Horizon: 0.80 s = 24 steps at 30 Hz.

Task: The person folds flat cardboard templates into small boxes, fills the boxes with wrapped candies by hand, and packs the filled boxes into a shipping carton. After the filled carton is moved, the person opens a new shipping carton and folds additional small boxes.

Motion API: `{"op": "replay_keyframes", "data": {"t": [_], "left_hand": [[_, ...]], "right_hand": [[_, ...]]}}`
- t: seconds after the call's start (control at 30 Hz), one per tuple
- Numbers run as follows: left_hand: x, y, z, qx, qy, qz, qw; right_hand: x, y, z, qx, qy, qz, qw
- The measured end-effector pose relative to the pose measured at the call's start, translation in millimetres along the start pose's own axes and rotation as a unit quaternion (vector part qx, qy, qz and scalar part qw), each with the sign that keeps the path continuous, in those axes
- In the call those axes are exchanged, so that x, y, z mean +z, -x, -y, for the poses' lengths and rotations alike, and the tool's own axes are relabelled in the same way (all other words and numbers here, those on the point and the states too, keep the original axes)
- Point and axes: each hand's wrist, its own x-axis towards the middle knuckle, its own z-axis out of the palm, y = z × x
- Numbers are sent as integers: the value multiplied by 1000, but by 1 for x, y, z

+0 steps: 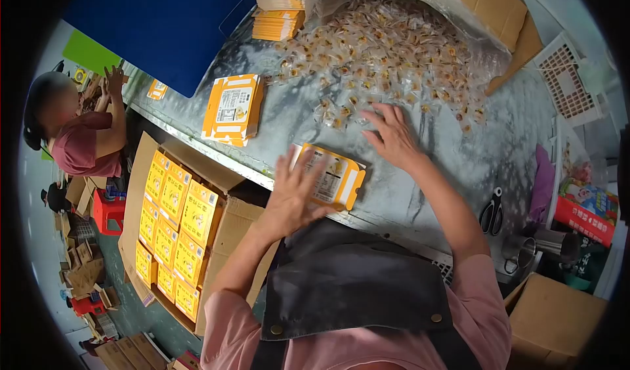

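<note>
My left hand (295, 193) is over the left part of a yellow-and-white carton (331, 178) at the table's front edge, its fingers spread and slightly blurred. Up and to the right, my right hand (392, 135) has its fingers apart just above the table, beside the near edge of a spread of small clear-wrapped pieces (387, 55). Nothing shows in its grasp. A few wrapped pieces (333, 112) lie apart from the pile, left of my right hand. Further left is a stack of flat yellow cartons (233, 109).
An open cardboard box (226, 239) holds rows of yellow boxes (172, 196) at lower left. More flat cartons (277, 23) are stacked at the back. Black scissors (492, 214) and metal cups (556, 244) are at right. Another person (85, 133) is at far left, near a blue panel (157, 22).
</note>
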Motion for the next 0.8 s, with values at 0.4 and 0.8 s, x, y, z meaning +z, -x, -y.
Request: {"op": "replay_keyframes", "data": {"t": [0.4,0.8], "left_hand": [[9,-17,11,39,-34,109,993],[-21,26,19,-121,45,-19,991]], "right_hand": [[-25,24,2,0,-39,21,999],[-3,-2,9,-16,-15,93,995]]}}
